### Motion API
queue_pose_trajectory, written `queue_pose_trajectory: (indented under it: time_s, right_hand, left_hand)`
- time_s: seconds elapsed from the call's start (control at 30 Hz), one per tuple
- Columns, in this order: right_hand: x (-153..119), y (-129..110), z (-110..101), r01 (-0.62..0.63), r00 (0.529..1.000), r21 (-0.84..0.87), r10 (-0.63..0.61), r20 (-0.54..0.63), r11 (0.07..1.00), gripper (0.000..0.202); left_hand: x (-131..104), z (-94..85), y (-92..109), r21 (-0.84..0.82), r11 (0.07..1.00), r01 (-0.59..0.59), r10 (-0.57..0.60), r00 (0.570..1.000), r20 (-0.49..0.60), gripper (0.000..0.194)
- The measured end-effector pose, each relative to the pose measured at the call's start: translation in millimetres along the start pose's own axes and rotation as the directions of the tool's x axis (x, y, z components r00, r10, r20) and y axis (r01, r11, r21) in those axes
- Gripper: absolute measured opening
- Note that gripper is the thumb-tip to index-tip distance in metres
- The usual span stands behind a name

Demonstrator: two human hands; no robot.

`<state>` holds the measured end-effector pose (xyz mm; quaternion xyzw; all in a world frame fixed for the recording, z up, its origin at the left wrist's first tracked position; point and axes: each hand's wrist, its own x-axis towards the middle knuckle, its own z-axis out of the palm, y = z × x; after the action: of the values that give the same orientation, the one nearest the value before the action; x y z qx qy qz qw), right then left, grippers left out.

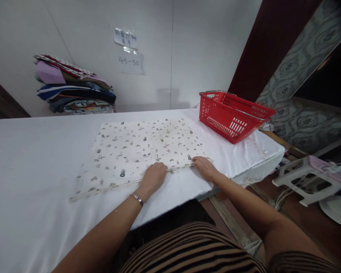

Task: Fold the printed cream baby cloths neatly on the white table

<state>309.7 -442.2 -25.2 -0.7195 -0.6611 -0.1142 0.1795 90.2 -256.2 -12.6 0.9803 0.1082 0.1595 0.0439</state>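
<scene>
A white cloth (142, 148) with a small scattered print lies folded flat on the white-covered table (31, 159). Its layered near edge runs in front of me. My left hand (154, 176), with a bracelet at the wrist, is closed on this edge near its middle, fingers curled over the fabric. Further right, close to the cloth's near right corner, my right hand (204, 168) pinches the same edge. The fingertips of both hands are partly hidden by the hands themselves.
A red plastic basket (230, 117) stands at the table's back right. Folded fabrics (74, 87) are piled against the wall at the back left. Handwritten paper signs (130, 61) hang on the wall. A plastic stool (312, 174) is on the floor at right.
</scene>
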Motion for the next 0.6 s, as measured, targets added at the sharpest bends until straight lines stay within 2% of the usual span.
queue_pose_trajectory:
  time_s: [0.17,0.23,0.43,0.6]
  right_hand:
    - [2.0,-0.5,-3.1,0.014,0.999,0.052,-0.016,0.035,0.999,0.021]
    - [3.0,-0.2,-3.4,0.027,0.999,0.032,-0.028,0.031,0.999,0.026]
    - [9.7,-1.7,-2.3,0.055,0.998,-0.046,-0.055,0.005,0.997,0.021]
    - [7.4,1.0,-0.6,0.068,0.997,-0.091,-0.07,-0.018,0.993,0.02]
  left_hand:
    - [-0.6,-0.6,0.6,0.024,1.0,-0.004,0.003,1.0,0.027,0.014]
    - [-1.0,0.5,0.0,0.026,1.0,-0.012,0.012,1.0,0.019,0.014]
    - [-2.2,2.5,-1.4,0.036,0.998,-0.047,0.048,0.999,-0.023,0.012]
    - [-4.0,2.5,0.3,0.082,0.989,-0.123,0.126,0.992,-0.03,0.015]
